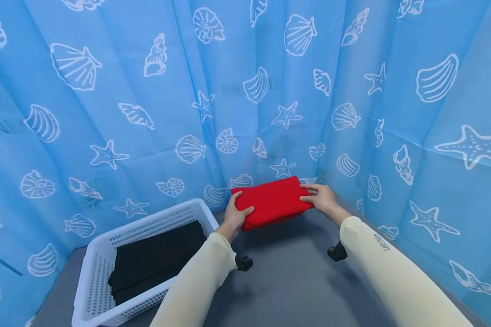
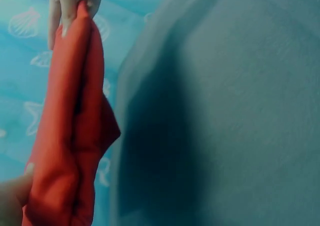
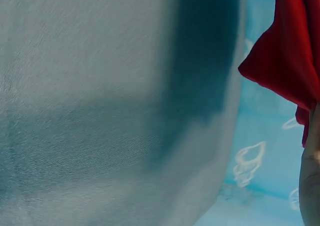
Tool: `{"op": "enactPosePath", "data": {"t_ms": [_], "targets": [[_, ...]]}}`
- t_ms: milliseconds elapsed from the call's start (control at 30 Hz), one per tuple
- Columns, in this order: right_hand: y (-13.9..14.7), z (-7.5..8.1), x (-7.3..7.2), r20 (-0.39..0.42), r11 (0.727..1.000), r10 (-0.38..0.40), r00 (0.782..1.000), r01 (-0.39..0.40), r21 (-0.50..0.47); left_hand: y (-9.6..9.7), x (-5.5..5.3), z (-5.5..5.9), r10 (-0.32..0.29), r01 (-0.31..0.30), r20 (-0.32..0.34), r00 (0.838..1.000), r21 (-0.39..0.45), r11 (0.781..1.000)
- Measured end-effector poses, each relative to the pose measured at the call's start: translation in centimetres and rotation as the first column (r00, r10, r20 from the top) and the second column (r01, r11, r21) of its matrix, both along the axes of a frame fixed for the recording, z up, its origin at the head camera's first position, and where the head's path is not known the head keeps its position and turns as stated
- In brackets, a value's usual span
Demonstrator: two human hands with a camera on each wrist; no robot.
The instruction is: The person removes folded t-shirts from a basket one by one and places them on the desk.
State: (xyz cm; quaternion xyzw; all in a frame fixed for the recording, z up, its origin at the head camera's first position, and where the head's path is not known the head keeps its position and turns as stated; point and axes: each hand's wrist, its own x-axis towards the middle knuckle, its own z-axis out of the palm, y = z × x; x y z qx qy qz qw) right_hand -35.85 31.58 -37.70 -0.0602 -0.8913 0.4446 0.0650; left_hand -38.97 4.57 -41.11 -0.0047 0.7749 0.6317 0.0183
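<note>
A folded red cloth [image 1: 272,202] is held up over the grey surface, its shadow falling below it. At its left end my left hand [image 1: 235,215] grips it, thumb lying across the top. My right hand [image 1: 323,198] pinches the right end between thumb and fingers. In the left wrist view the red cloth [image 2: 65,131] shows edge-on as thick folded layers, with the right hand [image 2: 75,3] at its far end. A loose corner of the red cloth [image 3: 285,56] hangs down in the right wrist view, beside part of the right hand [image 3: 311,166].
To the left stands a white perforated plastic basket [image 1: 94,272] with folded black cloth [image 1: 155,259] inside. The grey surface [image 1: 286,281] runs under basket and hands. A blue curtain [image 1: 237,91] with white seashell prints closes off the back and right side.
</note>
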Motion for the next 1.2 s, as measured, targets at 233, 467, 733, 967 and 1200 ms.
{"op": "enactPosePath", "data": {"t_ms": [233,467,733,967,1200], "targets": [[1.1,-2.1,-0.9,-0.016,1.000,-0.002,1.000,0.002,-0.003,2.5,-0.5,-2.0,0.109,-0.109,-0.002,0.994,-0.022,0.994],[2.0,-4.4,-1.3,-0.020,1.000,-0.021,1.000,0.021,-0.002,4.3,-1.0,-4.2,0.155,-0.154,0.004,0.988,-0.068,0.986],[1.6,-6.4,-1.8,-0.008,0.999,-0.028,1.000,0.028,0.018,4.2,-0.8,-6.0,0.188,-0.189,-0.020,0.982,-0.127,0.974],[1.7,-8.0,-1.6,0.019,0.999,-0.026,0.999,0.027,-0.034,4.3,-1.3,-6.8,0.177,-0.176,-0.019,0.984,-0.253,0.951],[2.0,-9.9,-1.9,0.086,0.998,-0.057,0.995,0.060,-0.034,4.7,-1.4,-7.2,0.181,-0.168,0.013,0.983,-0.313,0.935]]}}
